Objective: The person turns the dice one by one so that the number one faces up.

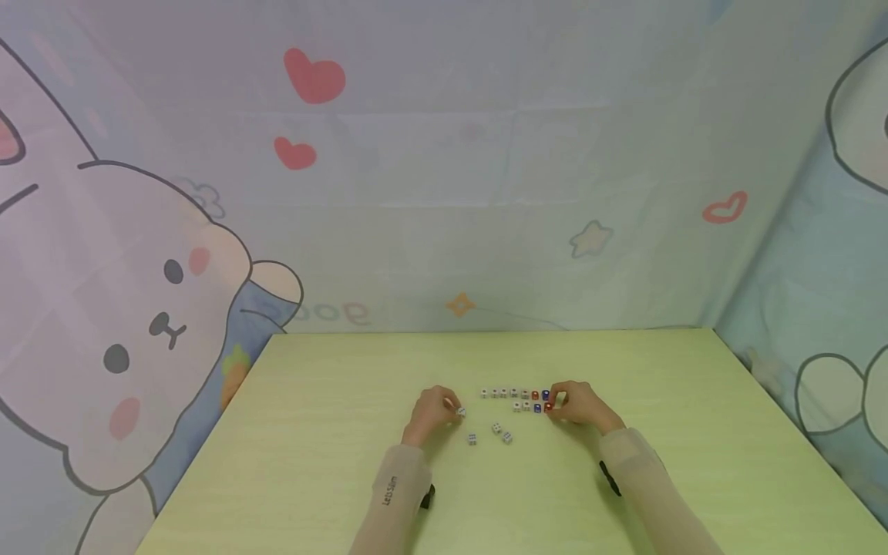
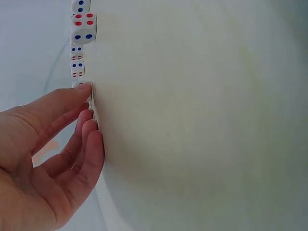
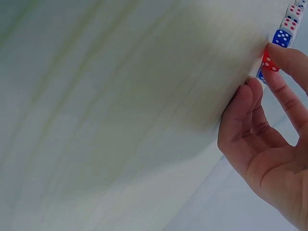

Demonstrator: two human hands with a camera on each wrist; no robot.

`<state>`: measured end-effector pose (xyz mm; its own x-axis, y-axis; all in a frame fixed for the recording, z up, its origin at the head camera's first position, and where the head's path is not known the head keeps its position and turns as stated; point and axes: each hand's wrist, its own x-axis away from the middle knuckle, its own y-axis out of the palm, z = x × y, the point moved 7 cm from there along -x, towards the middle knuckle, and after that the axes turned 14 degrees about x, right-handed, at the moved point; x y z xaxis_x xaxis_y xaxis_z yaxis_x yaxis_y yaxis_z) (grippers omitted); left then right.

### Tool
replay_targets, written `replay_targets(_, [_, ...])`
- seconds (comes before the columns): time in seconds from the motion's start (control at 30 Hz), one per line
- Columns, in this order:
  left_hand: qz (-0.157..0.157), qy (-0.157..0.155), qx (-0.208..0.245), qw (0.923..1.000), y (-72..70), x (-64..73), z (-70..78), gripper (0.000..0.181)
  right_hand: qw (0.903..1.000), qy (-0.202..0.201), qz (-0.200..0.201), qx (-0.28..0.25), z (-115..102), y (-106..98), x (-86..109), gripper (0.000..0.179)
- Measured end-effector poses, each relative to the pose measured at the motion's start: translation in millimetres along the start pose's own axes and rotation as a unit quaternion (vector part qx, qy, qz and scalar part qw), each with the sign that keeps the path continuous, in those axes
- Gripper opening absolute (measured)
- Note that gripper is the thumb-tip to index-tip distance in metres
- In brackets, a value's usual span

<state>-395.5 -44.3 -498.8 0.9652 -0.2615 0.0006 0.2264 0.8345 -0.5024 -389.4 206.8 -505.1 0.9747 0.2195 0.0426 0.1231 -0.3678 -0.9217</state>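
Note:
My left hand [image 1: 432, 412] pinches a white die [image 1: 461, 412] between thumb and fingers, left of the rows of dice. In the left wrist view the thumb covers most of that die. My right hand [image 1: 580, 404] has thumb and index finger on a red die [image 3: 270, 61] at the right end of the nearer row. Beside that red die sits a blue die [image 3: 281, 38], with white dice [image 3: 290, 23] further along. The farther row runs from white dice [image 1: 495, 393] on the left to a red die [image 1: 535, 395] and a blue die [image 1: 546, 395] at the right.
Loose white dice lie nearer to me: one die [image 1: 472, 439] by itself and a close pair, a die [image 1: 496, 428] and another die [image 1: 508, 437]. The pale yellow-green table [image 1: 333, 432] meets a printed cloth backdrop [image 1: 444, 193] at its far edge.

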Motion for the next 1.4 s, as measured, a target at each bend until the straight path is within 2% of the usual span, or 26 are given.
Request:
replay_targets(0.2, [0.001, -0.011, 0.003, 0.9999, 0.1, -2.6, -3.5, 0.013, 1.0, 0.001, 0.001, -0.001, 0.7, 0.0, -0.5, 0.01])
replay_targets(0.5, [0.013, -0.012, -0.006, 0.9998, -2.5, -2.0, 1.3, 0.015, 1.0, -0.005, 0.0, 0.0, 1.0, -0.2, -0.6, 0.01])
replay_targets(1.07, [0.007, -0.014, 0.005, 0.9999, 0.7, -3.6, 2.2, 0.015, 1.0, 0.001, -0.001, -0.003, 1.2, -2.4, 0.5, 0.01])
replay_targets(1.2, [0.004, 0.004, -0.003, 1.0, 6.1, -9.2, 7.1, 0.013, 1.0, 0.002, -0.003, -0.001, 3.6, -1.3, 0.2, 0.009])
replay_targets(1.33, [-0.003, 0.023, 0.005, 0.9997, 18.9, -17.4, 17.0, 0.014, 1.0, 0.003, -0.002, 0.0, 6.5, 2.1, -1.1, 0.009])
replay_targets(1.4, [-0.001, 0.022, 0.016, 0.9996, 26.5, -20.8, 20.4, 0.014, 1.0, -0.001, -0.001, -0.001, 6.3, 3.9, -1.9, 0.01])
